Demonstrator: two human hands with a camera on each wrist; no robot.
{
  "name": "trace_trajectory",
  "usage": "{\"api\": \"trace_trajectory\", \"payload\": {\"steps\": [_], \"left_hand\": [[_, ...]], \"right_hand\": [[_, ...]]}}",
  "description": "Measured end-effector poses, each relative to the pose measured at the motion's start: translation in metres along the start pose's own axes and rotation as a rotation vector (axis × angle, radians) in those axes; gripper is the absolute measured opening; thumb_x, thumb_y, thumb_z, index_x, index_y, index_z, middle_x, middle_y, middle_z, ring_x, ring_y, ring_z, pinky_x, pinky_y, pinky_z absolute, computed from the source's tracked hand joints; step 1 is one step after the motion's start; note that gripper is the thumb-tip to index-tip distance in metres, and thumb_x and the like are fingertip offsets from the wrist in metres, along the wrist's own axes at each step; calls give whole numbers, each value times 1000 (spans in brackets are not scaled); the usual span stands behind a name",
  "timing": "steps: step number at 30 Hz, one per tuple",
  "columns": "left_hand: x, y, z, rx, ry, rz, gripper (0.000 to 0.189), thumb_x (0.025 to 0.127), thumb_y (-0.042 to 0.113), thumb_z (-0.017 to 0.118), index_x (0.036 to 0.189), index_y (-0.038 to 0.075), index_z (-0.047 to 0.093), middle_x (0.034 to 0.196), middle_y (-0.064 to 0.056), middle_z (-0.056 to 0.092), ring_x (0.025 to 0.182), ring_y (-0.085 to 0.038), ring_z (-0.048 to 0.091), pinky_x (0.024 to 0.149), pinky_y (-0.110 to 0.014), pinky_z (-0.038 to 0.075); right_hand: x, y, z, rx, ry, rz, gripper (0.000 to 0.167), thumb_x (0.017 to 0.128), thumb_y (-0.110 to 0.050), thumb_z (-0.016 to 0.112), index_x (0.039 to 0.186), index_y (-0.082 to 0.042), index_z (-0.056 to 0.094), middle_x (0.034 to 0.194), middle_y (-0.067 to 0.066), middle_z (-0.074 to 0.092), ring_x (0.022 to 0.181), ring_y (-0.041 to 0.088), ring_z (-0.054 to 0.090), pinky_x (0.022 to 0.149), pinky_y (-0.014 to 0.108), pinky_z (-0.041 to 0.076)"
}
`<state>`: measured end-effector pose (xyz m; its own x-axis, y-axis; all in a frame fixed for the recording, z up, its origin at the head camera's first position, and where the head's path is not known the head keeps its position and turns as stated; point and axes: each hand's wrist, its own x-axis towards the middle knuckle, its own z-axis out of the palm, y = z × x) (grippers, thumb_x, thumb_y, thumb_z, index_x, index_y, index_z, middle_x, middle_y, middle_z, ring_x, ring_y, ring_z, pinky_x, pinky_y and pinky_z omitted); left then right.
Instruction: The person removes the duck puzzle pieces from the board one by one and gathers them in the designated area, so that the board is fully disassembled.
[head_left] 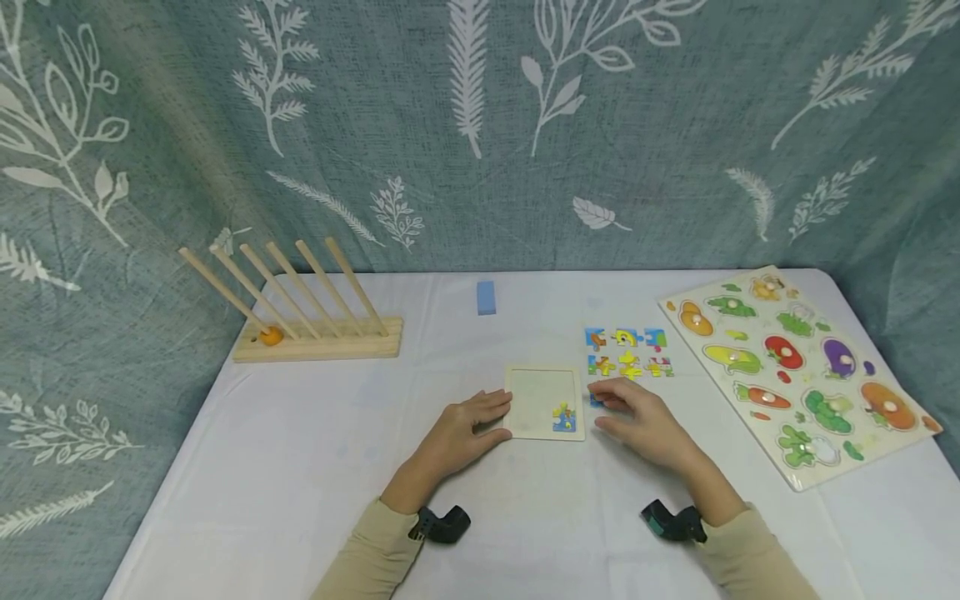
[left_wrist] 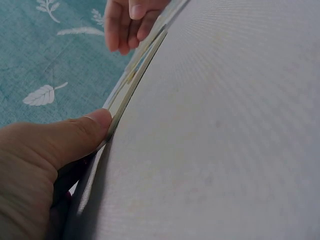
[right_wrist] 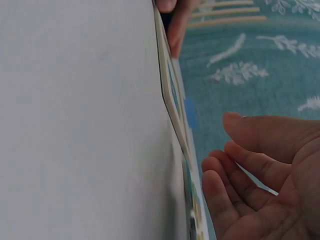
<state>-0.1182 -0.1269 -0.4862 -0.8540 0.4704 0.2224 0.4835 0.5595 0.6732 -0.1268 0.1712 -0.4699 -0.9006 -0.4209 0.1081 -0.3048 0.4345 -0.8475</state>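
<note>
A small wooden puzzle tray (head_left: pixel 542 400) lies on the table with one jigsaw piece (head_left: pixel 564 417) in its lower right corner. My left hand (head_left: pixel 467 432) rests at the tray's left edge, fingers fairly straight. In the left wrist view its thumb (left_wrist: pixel 98 120) touches that edge. To the right of the tray hovers my right hand (head_left: pixel 643 423), fingers loosely bent and thumb apart. Nothing shows between its fingers in the right wrist view. Partly hidden under this hand is a blue piece (head_left: pixel 596 402). Several loose jigsaw pieces (head_left: pixel 628 362) lie in rows just beyond it.
A wooden peg stand (head_left: pixel 318 348) with an orange bead (head_left: pixel 272 336) stands at the back left. A blue block (head_left: pixel 486 297) lies at the back middle. On the right is a large vegetable puzzle board (head_left: pixel 750 433). A leaf-patterned curtain (head_left: pixel 480 208) hangs behind the table.
</note>
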Motion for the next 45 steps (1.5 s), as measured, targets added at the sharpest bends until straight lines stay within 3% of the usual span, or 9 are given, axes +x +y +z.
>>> {"api": "trace_trajectory", "payload": {"steps": [8,13,19,25,35,45], "left_hand": [[0,0,1,0,-7,-6,46,82,20,74,121,-1,63,129,-10,60,124,-25,54,110,-38,40],[0,0,1,1,-5,-3,45,82,20,74,121,-1,63,129,-10,60,124,-26,54,110,-38,41],[0,0,1,5,-5,-2,45,82,21,74,121,-1,63,129,-10,60,124,-26,54,109,-39,41],[2,-1,1,7,0,7,45,83,21,74,121,-1,63,129,-10,60,124,-25,54,110,-39,41],[1,-2,1,8,3,1,45,82,20,74,121,-1,63,129,-10,60,123,-25,55,110,-38,41],[1,-2,2,-5,4,-4,45,82,20,74,121,0,63,129,-9,60,123,-24,55,110,-38,41]], "right_hand": [[7,-7,20,18,-77,-20,41,86,-6,68,125,1,57,124,14,59,114,29,59,100,36,50],[11,-11,28,-94,-55,-18,41,85,-9,70,124,-2,59,122,9,60,110,24,60,96,38,52],[14,-14,34,-250,-48,-32,39,83,-10,70,121,-2,62,121,10,58,115,29,55,98,47,49],[14,-15,37,-312,-49,-51,38,83,-8,71,118,1,61,121,11,55,115,30,54,99,47,48],[12,-14,39,-255,-38,-79,39,81,-6,73,115,-3,55,117,8,54,110,24,55,96,43,50],[11,-13,38,-177,-62,-28,41,82,-7,72,119,-6,56,116,5,60,98,16,58,87,30,54]]}}
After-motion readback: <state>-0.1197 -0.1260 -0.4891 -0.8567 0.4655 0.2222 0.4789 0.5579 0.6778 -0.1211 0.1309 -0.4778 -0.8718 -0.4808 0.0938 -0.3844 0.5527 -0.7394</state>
